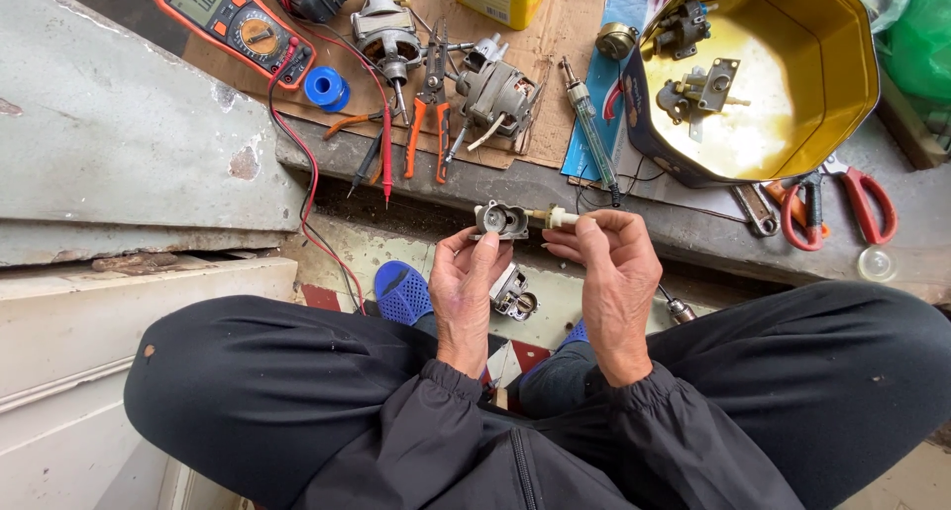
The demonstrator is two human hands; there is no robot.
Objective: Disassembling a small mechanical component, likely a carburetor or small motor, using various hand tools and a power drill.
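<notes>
My left hand [464, 290] holds a small grey metal gear housing [500, 219] between thumb and fingers, its open round cavity facing up. My right hand [612, 272] pinches a short cream-coloured shaft piece [555, 216] just to the right of the housing, its tip touching or nearly touching the housing's side. Another small metal part [514, 294] shows below, between my two hands; whether my left palm grips it I cannot tell. Both hands hover above my crossed legs in black trousers.
On cardboard ahead lie two small fan motors [495, 89], orange-handled pliers [429, 114], a blue solder spool [326, 87], an orange multimeter [230, 17] with red and black leads. A yellow octagonal tin [852, 84] holds metal parts. Red-handled scissors [842, 203] lie right. Blue slippers [401, 292] below.
</notes>
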